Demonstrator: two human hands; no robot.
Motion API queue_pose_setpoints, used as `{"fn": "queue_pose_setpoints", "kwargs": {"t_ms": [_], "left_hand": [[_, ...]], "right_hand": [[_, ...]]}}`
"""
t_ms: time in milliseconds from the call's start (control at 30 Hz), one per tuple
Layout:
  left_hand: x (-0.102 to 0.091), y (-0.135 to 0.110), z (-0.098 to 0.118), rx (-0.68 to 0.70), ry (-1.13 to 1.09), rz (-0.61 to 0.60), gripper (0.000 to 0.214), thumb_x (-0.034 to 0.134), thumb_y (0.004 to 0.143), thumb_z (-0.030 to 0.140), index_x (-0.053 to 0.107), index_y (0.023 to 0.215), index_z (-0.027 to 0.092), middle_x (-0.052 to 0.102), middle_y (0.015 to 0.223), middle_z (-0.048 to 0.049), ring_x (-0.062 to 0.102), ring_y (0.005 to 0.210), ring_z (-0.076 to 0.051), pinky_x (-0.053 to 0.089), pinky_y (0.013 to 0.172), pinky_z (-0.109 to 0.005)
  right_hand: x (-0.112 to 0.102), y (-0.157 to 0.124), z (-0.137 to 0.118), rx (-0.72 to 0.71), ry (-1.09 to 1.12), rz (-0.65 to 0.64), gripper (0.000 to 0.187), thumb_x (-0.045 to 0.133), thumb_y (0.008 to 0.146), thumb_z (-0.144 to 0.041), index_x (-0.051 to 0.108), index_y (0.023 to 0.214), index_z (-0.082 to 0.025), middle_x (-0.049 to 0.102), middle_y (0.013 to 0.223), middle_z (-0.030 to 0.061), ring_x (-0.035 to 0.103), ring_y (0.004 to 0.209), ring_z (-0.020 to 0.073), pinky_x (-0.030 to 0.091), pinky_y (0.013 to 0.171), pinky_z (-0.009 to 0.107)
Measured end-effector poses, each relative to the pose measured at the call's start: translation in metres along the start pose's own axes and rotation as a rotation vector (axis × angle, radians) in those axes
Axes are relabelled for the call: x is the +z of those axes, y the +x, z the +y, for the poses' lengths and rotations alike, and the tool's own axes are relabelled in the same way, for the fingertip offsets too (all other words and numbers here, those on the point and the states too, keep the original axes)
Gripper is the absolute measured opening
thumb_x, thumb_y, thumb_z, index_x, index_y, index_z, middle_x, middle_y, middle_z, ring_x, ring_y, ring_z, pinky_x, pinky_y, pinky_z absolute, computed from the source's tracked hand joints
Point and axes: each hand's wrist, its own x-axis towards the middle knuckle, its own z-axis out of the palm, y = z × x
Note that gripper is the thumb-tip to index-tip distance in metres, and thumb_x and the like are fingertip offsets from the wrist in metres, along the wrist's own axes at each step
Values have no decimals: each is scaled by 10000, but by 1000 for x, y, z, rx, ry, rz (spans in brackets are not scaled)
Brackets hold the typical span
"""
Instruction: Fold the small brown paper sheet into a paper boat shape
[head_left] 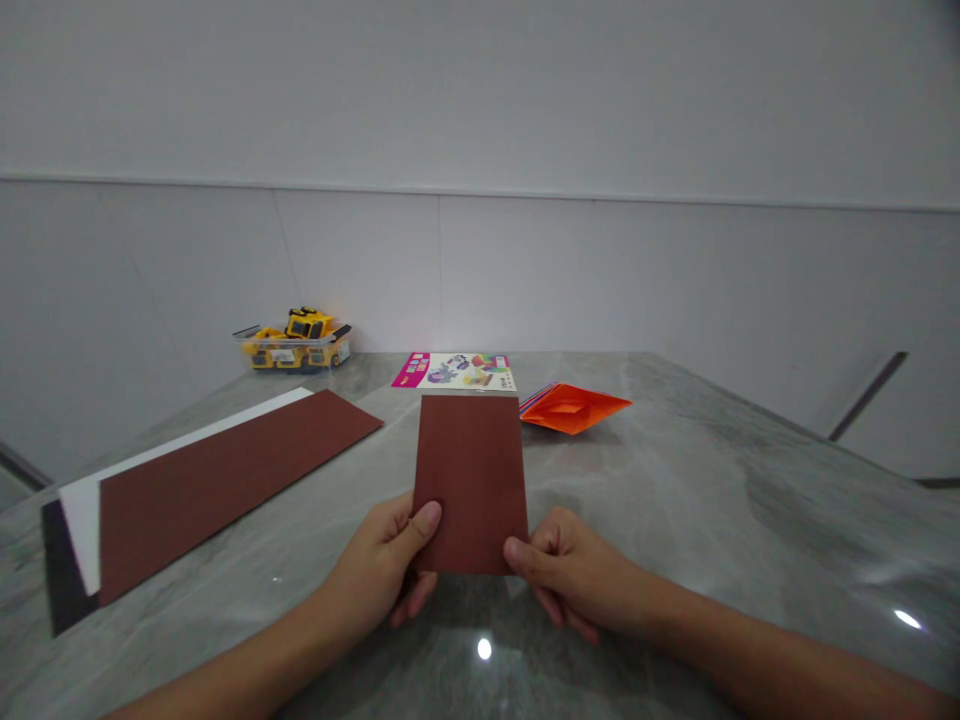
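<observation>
Pinching brown paper: both hands | fingers partly hidden behind it | forearms cut off by frame edges

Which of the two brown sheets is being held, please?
The shorter brown sheet, gripped by the left hand and the right hand; the longer brown sheet lies to the left, overlapping the white sheet, with neither hand on it.

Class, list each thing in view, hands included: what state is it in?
Small brown sheet: flat, held by both hands.
Left hand: closed on its left edge.
Right hand: pinching its lower right corner.
Large brown sheet: lying flat.
White sheet: partly covered.
Black sheet: mostly covered.
Orange paper: folded, middle open.
Printed sheet: lying picture side up.
Clear box: uncovered.
Yellow toy vehicle: sitting in the box.
</observation>
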Motion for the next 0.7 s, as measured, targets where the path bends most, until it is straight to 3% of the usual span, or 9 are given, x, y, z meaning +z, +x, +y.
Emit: {"fn": "queue_pose_setpoints", "kwargs": {"t_ms": [167,367,567,700], "left_hand": [[-1,1,-4,-36,-33,-55,434,467,835,603,495,829,170,414,341,80,248,244,-52,160,266,-152],[-2,1,-5,-76,-57,-158,452,466,827,620,503,802,170,402,333,79,255,236,-51,150,264,-152],[-2,1,-5,-53,-31,-123,460,479,817,631,498,780,173,377,329,91,221,244,-47,118,277,-167],[-2,-1,-6,-64,28,-117,465,434,833,641,485,787,181,384,329,89,231,249,-52,138,282,-167]], "right_hand": [[-2,-5,-2,-21,7,-110,607,581,744,-668,498,446,-145,399,321,-46,343,245,32,202,258,146],[0,-13,-5,-50,31,-248,595,584,746,-662,499,460,-147,425,354,-38,387,259,47,252,265,151],[2,-3,1,-143,52,-62,663,504,730,-757,510,504,-133,448,401,-23,403,309,45,258,312,156],[2,-1,1,-149,58,-61,644,502,751,-738,514,526,-134,440,395,-30,377,301,42,228,307,161]]}}
